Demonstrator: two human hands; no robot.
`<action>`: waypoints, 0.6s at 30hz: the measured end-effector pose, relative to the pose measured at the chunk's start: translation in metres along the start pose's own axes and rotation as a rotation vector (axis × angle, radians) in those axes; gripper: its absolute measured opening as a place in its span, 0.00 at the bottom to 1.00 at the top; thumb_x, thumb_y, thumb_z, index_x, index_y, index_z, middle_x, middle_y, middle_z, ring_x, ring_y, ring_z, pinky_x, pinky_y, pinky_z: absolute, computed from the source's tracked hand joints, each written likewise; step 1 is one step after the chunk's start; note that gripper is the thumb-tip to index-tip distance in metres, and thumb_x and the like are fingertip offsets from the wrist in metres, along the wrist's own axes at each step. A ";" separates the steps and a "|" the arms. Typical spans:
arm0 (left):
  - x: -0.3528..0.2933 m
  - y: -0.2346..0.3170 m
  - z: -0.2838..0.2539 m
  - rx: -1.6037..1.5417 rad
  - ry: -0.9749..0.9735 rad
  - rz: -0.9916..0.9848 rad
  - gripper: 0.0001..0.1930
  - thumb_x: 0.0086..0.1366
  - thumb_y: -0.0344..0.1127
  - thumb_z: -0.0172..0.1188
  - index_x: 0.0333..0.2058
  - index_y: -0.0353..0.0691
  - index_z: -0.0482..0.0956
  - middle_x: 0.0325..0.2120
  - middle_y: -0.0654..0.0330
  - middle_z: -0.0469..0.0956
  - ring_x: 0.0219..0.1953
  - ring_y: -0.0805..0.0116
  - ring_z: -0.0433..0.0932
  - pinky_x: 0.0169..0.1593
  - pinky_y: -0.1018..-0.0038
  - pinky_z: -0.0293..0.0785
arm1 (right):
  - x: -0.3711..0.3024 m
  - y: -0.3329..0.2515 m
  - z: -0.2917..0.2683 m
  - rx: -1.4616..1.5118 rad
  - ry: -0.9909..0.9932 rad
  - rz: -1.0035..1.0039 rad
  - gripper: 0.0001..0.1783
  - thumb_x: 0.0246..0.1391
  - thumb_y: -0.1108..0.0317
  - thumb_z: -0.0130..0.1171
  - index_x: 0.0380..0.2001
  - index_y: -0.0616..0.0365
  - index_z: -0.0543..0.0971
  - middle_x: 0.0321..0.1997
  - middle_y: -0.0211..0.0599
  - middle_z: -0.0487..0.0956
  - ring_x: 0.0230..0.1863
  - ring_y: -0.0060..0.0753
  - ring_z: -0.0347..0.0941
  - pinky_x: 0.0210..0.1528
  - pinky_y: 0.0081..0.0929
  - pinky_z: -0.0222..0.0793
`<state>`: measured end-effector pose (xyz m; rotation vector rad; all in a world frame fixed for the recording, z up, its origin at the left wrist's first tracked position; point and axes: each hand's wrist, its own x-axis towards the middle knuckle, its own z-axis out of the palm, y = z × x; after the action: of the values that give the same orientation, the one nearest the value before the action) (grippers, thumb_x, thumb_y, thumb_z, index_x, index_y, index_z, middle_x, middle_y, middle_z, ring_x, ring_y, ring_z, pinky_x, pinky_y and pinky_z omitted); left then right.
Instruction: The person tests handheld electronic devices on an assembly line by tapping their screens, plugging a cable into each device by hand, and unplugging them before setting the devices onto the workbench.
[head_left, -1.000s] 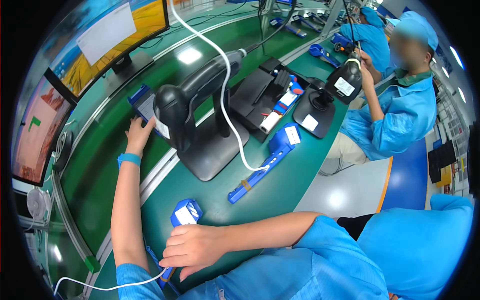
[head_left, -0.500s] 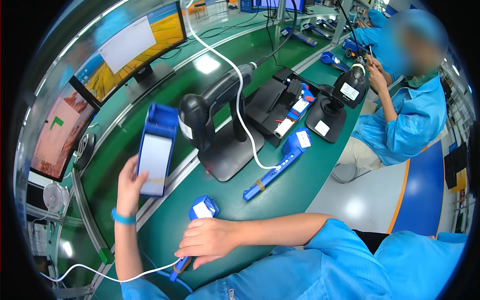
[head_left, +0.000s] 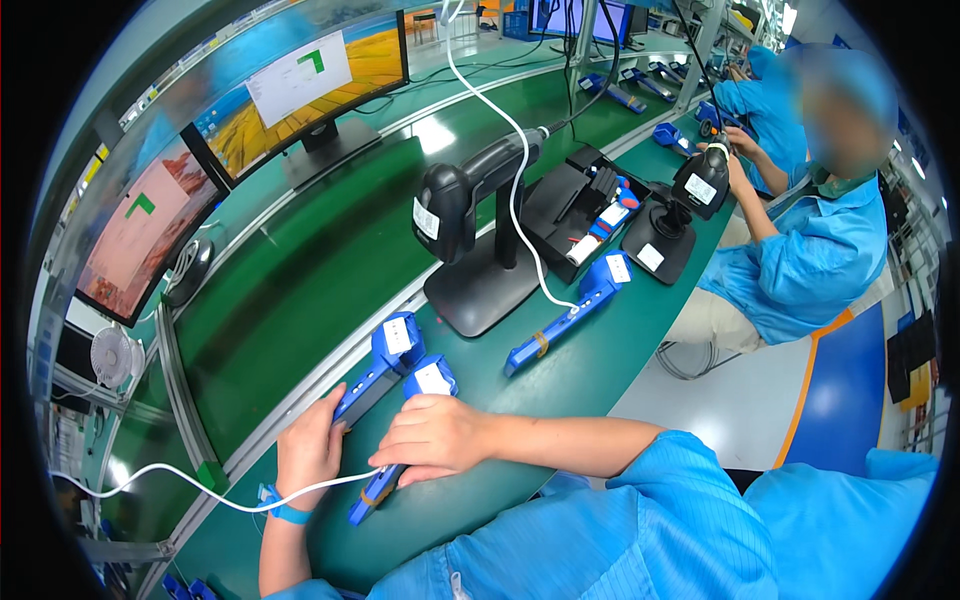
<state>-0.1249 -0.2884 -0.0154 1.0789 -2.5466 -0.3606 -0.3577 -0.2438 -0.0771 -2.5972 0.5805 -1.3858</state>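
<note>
My left hand (head_left: 312, 445) is closed around the lower end of a blue handheld payment terminal (head_left: 365, 385), which lies on its side at the green bench. Close beside it, my right hand (head_left: 430, 437) grips a second blue handheld payment terminal (head_left: 432, 380); its labelled head and banded lower end show past my fingers. A white cable (head_left: 225, 497) runs from the left to this second terminal. A third blue terminal (head_left: 570, 322), with a yellowish band and another white cable plugged into its side, rests farther right, touched by neither hand.
Beyond the terminals stands a black barcode scanner (head_left: 450, 205) on its stand. A black tray (head_left: 545, 215) holds small parts; another scanner (head_left: 700, 185) is behind it. Two monitors (head_left: 300, 85) stand left, near a small fan (head_left: 115, 355). A co-worker in blue (head_left: 815, 245) sits at the right.
My left hand has lowered its terminal from above the metal rail, screen facing me, to beside the right-hand one, turned on its side. A green mark has appeared on the farther monitor.
</note>
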 end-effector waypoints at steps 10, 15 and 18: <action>-0.062 0.022 -0.028 -0.059 0.099 0.153 0.23 0.54 0.34 0.69 0.50 0.36 0.80 0.52 0.50 0.79 0.54 0.45 0.77 0.61 0.50 0.68 | 0.016 -0.022 -0.014 -0.134 0.106 0.045 0.18 0.53 0.55 0.68 0.43 0.52 0.82 0.34 0.28 0.78 0.35 0.32 0.74 0.36 0.31 0.65; -0.071 0.059 -0.019 -0.086 -0.206 -0.030 0.39 0.53 0.45 0.73 0.59 0.33 0.67 0.48 0.45 0.78 0.47 0.44 0.79 0.50 0.58 0.76 | 0.026 -0.021 0.009 -0.163 -0.034 0.133 0.09 0.52 0.61 0.67 0.28 0.50 0.77 0.26 0.29 0.69 0.31 0.33 0.68 0.32 0.33 0.59; -0.076 0.063 0.012 0.013 -0.021 -0.079 0.26 0.55 0.35 0.70 0.51 0.35 0.73 0.41 0.49 0.79 0.41 0.49 0.81 0.41 0.61 0.77 | 0.031 -0.023 0.007 -0.111 -0.060 0.163 0.08 0.51 0.64 0.66 0.28 0.53 0.77 0.26 0.31 0.71 0.30 0.37 0.69 0.32 0.35 0.59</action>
<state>-0.1215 -0.1892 -0.0202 1.1889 -2.5333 -0.3783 -0.3299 -0.2357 -0.0502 -2.5974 0.8614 -1.2556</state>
